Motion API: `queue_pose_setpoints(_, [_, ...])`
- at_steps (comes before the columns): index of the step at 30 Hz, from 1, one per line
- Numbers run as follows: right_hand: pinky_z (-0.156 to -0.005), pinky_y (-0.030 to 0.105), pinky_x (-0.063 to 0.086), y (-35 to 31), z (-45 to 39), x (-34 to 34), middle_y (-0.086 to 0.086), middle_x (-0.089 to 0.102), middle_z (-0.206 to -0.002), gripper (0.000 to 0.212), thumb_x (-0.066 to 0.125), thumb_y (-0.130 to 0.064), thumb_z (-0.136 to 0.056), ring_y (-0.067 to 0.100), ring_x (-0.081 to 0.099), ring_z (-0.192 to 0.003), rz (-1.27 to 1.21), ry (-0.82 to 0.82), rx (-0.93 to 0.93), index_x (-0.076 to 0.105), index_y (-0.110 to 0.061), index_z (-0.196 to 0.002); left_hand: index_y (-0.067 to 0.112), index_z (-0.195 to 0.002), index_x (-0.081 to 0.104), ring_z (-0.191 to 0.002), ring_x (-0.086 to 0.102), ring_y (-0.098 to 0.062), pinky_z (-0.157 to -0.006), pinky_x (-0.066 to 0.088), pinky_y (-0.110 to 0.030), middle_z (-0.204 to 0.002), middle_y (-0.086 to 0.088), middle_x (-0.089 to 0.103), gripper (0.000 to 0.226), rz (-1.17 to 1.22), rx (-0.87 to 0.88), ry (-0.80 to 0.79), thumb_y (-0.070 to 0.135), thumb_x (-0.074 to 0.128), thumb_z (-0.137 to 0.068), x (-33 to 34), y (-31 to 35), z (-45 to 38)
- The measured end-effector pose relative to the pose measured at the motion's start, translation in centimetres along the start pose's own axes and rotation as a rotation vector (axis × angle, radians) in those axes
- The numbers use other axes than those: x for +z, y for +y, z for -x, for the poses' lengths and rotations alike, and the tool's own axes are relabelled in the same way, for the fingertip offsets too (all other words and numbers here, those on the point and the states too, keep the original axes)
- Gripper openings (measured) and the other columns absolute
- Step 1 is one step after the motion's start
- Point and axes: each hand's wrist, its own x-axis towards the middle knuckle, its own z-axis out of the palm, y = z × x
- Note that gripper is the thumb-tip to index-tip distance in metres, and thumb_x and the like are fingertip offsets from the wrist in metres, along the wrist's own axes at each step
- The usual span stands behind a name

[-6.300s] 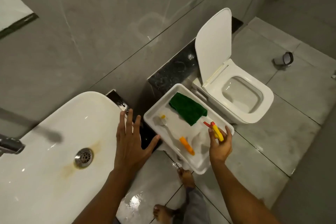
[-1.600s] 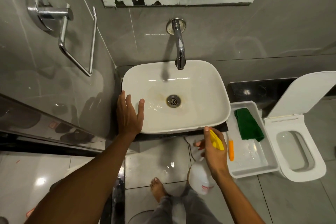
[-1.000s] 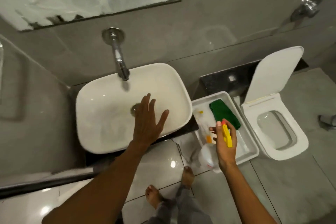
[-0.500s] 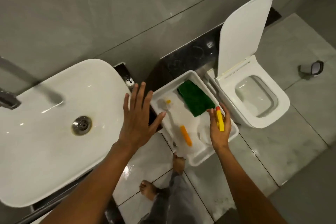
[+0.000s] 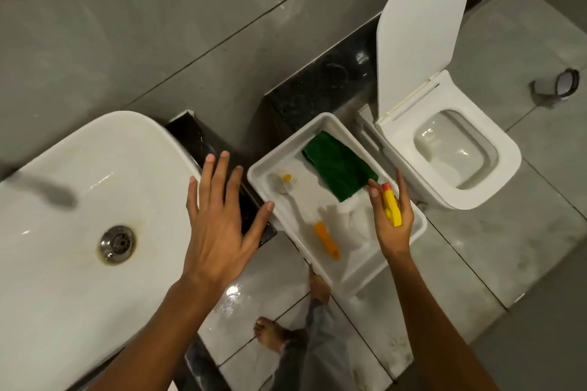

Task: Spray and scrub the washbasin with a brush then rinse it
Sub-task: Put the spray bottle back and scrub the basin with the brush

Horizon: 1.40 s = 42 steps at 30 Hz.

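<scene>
Head view showed the right hand (image 5: 392, 225) clamped on a white spray bottle with a yellow trigger (image 5: 391, 207), held over the white plastic tray (image 5: 416, 233). Left hand (image 5: 219, 219) hovered spread and empty (nearer the basin). Just left of the right grip lay the orange-handled scrub brush (image 5: 313, 222), bristles pointing away. Beyond it sat the green cloth (image 5: 340, 165); the white washbasin (image 5: 63, 232) lay leftward.

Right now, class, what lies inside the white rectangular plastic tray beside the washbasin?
Inside the white rectangular plastic tray: a folded green cloth, a white brush with orange handle, and a translucent spray bottle with yellow trigger, gripped by the right hand. The hand hides part of the bottle.
</scene>
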Motion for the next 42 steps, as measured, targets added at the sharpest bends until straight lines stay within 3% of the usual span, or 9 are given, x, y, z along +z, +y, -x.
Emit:
queue_pose_setpoints(6, [-0.087,0.009,0.058,1.4,0.9,-1.2,-0.039,0.071,-0.122,0.092,0.083,-0.05,-0.085,-0.014,0.07,-0.114,0.021,0.006,0.007,0.037,-0.038,-0.164,0.012,-0.163,0.038,-0.169,-0.001,-0.023,-0.136,0.005,-0.057,-0.18,-0.006,0.017,0.078,0.014,-0.031,-0.012,0.065,0.041,-0.106,-0.1,0.0,-0.1])
queue_pose_setpoints(10, [-0.092,0.013,0.058,1.9,2.0,-2.0,-0.028,0.074,-0.125,0.092,0.092,-0.044,-0.078,-0.006,0.072,-0.117,0.02,0.11,0.055,0.045,-0.048,-0.158,0.013,-0.164,0.038,-0.17,-0.001,-0.023,-0.136,0.005,-0.057,-0.18,-0.006,0.018,0.077,0.012,-0.034,-0.009,0.065,0.041,-0.107,-0.1,0.1,0.0])
queue_pose_setpoints(14, [-0.099,0.023,0.059,3.0,5.1,-1.8,-0.014,0.072,-0.134,0.092,0.098,-0.03,-0.074,0.004,0.071,-0.124,-0.116,0.333,0.096,0.052,-0.036,-0.153,0.012,-0.164,0.037,-0.169,-0.001,-0.024,-0.136,0.006,-0.058,-0.18,-0.007,0.018,0.078,0.005,-0.035,-0.017,0.065,0.039,-0.108,-0.2,0.1,0.1])
queue_pose_setpoints(18, [-0.083,0.026,0.055,5.0,9.9,1.3,-0.009,0.06,-0.091,0.048,0.089,0.0,-0.08,-0.005,0.062,-0.072,-0.114,0.561,0.177,0.057,-0.015,-0.113,0.012,-0.165,0.036,-0.169,-0.002,-0.023,-0.136,0.004,-0.055,-0.18,-0.007,0.016,0.079,-0.019,-0.039,-0.032,0.066,0.037,-0.108,-0.3,0.2,0.1])
queue_pose_setpoints(21, [-0.093,0.039,0.057,4.3,11.9,4.8,-0.004,0.065,-0.099,0.026,0.079,-0.011,-0.094,0.009,0.067,-0.09,0.086,0.275,0.283,0.064,-0.021,-0.113,0.013,-0.165,0.035,-0.169,-0.002,-0.024,-0.136,0.004,-0.056,-0.18,-0.006,0.016,0.078,-0.029,-0.046,-0.038,0.066,0.038,-0.108,-0.3,0.3,0.0])
queue_pose_setpoints(24, [-0.119,0.043,0.046,3.2,10.7,7.5,0.008,0.057,-0.15,0.052,0.067,-0.033,-0.103,0.028,0.055,-0.14,0.5,-0.11,0.305,0.054,-0.014,-0.149,0.014,-0.166,0.035,-0.169,-0.002,-0.024,-0.136,0.004,-0.056,-0.181,-0.006,0.015,0.079,-0.033,-0.061,-0.046,0.066,0.038,-0.107,-0.3,0.4,-0.1])
queue_pose_setpoints(27, [-0.121,0.044,0.043,2.6,8.8,8.7,0.012,0.052,-0.155,0.052,0.058,-0.032,-0.108,0.031,0.051,-0.142,0.766,-0.282,0.289,0.05,-0.011,-0.154,0.014,-0.165,0.036,-0.169,-0.001,-0.024,-0.136,0.004,-0.056,-0.181,-0.005,0.015,0.078,-0.036,-0.063,-0.043,0.066,0.037,-0.107,-0.1,0.3,-0.1])
queue_pose_setpoints(31, [-0.114,0.042,0.048,2.4,8.0,8.6,0.017,0.063,-0.14,0.04,0.059,-0.03,-0.107,0.032,0.06,-0.129,0.699,-0.321,0.389,0.059,-0.007,-0.14,0.015,-0.165,0.035,-0.169,0.001,-0.027,-0.136,0.006,-0.056,-0.181,-0.007,0.013,0.078,-0.043,-0.055,-0.025,0.067,0.038,-0.107,0.2,0.1,-0.2])
queue_pose_setpoints(42, [-0.106,0.048,0.053,-2.4,11.9,7.1,0.021,0.067,-0.137,0.041,0.046,-0.026,-0.113,0.039,0.067,-0.123,0.589,-0.309,0.33,0.046,0.002,-0.142,0.015,-0.169,0.023,-0.169,0.004,-0.027,-0.136,0.005,-0.054,-0.181,-0.009,0.009,0.091,0.151,0.004,0.012,0.075,0.032,-0.101,-1.2,-0.1,1.5])
